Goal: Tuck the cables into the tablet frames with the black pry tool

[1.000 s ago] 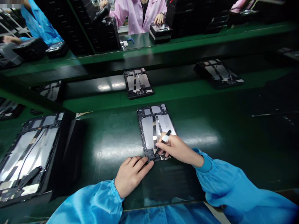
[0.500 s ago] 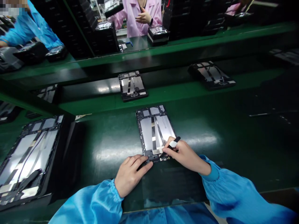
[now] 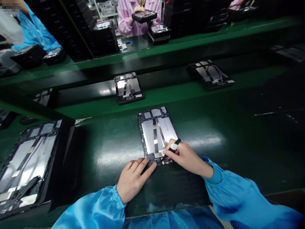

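An opened tablet [image 3: 147, 136] lies on the green bench in front of me, its silver battery area, flat ribbon cables and dark frame exposed. At its lower left corner rests my left hand [image 3: 133, 179], fingers spread, fingertips and thumb touching the frame. My right hand [image 3: 183, 157] pinches a slim black pointed tool [image 3: 175, 145] with a white band, held like a pen. The tool's tip meets the lower edge of the tablet, beside a small circuit board [image 3: 167, 162]; exact contact is too small to make out.
A stack of opened tablets [image 3: 30, 159] stands at the left. Two others, one centre [image 3: 128, 87] and one right [image 3: 211, 74], lie on the strip beyond. Past the green ledge [image 3: 143, 52], a person in pink [image 3: 126, 25] handles a tablet; another in blue [image 3: 38, 28] works far left.
The tool's tip has shifted slightly left along the tablet's lower edge. My left hand has stayed at the corner. The person in pink now has a tablet in front of their chest.
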Available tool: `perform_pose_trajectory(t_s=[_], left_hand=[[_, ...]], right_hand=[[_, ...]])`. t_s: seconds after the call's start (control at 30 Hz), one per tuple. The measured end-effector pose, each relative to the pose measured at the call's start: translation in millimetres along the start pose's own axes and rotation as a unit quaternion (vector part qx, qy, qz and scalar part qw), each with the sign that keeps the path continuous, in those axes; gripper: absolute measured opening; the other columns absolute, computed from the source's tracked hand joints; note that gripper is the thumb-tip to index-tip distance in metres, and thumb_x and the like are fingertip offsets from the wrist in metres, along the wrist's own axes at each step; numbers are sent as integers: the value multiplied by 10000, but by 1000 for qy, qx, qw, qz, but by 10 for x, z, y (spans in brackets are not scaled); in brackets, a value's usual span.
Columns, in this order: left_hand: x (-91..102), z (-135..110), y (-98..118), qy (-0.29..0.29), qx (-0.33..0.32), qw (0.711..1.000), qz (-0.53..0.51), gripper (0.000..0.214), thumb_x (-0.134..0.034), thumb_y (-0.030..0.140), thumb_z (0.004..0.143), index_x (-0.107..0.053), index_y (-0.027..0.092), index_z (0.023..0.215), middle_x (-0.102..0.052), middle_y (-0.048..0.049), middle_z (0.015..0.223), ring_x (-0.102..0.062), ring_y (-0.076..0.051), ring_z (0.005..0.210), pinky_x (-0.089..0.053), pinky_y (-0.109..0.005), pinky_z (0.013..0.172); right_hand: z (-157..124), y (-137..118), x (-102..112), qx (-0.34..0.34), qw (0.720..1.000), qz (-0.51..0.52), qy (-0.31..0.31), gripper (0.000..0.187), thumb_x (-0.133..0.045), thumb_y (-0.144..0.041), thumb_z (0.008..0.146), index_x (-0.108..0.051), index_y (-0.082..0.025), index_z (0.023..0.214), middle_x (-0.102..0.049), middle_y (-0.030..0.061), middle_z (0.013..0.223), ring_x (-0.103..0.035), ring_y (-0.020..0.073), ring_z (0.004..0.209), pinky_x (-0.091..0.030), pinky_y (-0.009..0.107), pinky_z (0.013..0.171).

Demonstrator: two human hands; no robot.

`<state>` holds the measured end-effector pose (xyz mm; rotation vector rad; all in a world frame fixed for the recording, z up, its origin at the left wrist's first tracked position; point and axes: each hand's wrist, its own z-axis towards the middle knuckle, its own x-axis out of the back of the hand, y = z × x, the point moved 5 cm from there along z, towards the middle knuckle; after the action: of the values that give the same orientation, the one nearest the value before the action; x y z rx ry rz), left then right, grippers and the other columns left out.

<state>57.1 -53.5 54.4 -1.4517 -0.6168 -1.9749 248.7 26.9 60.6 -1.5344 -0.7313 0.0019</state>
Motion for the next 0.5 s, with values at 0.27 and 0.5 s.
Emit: perform_pose_trajectory(t_s=[0.27,0.5], left_hand=[[-39,99,71,-43,15,998,33,449,-388,119,976,-501,263,1387,-598,-137,1200,-601,-247,1009,-500,-350,768],[20,18,-47,-10,7,998,-60,316,-457,176,993,-575,213,1284,-565,-101,1329,-553,-221,1170,-528,-344,895]], right_hand=[[-7,-36,4,-2,1000,-20,1,223,-552,-311,929,-593,-205,738,-626,-9,661,-607,157,577,-396,262,538],[-19,102,0,-17,998,48,28,230,-535,-357,932,-531,-218,750,-569,-14,625,-585,159,532,-427,263,481]])
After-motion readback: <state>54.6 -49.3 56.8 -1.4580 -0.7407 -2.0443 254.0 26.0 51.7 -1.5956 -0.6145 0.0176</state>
